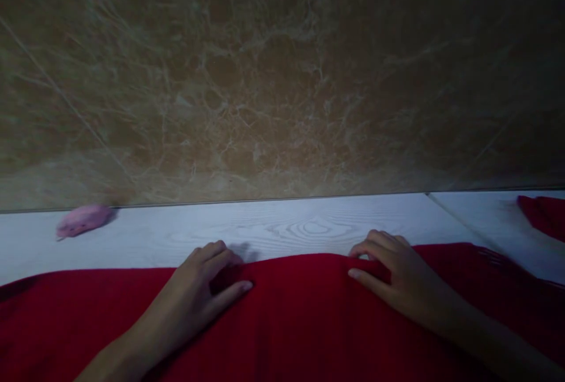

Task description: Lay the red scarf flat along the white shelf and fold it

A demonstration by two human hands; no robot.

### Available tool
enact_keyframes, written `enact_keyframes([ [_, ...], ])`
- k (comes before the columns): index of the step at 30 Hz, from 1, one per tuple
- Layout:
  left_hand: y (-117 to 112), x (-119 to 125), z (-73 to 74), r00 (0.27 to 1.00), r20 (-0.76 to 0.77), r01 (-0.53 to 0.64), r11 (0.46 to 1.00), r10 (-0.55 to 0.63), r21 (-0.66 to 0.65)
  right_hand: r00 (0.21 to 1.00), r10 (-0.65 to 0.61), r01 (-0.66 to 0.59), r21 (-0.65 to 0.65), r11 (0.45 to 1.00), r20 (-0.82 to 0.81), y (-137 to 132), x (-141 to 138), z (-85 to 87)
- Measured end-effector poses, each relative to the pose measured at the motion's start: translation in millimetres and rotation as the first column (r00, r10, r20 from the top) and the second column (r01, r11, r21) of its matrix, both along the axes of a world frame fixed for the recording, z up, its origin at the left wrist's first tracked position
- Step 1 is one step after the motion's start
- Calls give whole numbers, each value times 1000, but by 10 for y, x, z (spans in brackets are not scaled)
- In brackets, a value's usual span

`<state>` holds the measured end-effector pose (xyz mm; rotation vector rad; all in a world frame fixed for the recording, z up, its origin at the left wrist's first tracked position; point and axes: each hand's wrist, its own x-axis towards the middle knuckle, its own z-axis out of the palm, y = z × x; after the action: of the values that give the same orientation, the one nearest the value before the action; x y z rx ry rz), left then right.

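"Shapes, from the left?"

"Rounded, soft-looking pink object [83,221] on a white wood-grained surface [309,226]; left hand [205,273] half-curled at the edge of the broad, matte red cloth [304,317] spread there."

"Gripping?"

"Can't tell, nor for the right hand [392,270], curled at that same edge. Farther right, a red fabric corner [545,214]."
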<state>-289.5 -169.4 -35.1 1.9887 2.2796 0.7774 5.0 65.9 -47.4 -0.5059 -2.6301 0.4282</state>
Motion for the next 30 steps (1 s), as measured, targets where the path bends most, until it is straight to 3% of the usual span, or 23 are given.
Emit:
enact_keyframes([
  [5,20,-11,24,993,-34,119,985,-115,122,993,28,-28,5,1000,-119,2,-20,12],
  [8,21,10,45,984,-125,152,973,-131,176,985,38,-24,89,996,-169,8,-13,-13],
  [13,15,41,77,970,-187,174,979,-153,105,982,56,-17,212,977,-180,39,-9,-67],
  [21,39,11,25,995,-86,60,994,-52,95,983,23,-5,101,995,-180,7,-12,-53],
  [27,60,-3,31,991,-104,94,994,-87,58,985,41,-30,65,997,-168,-14,-48,4],
  [30,55,-9,71,980,-79,189,980,-184,62,993,67,-63,37,997,-100,-21,-51,62],
])
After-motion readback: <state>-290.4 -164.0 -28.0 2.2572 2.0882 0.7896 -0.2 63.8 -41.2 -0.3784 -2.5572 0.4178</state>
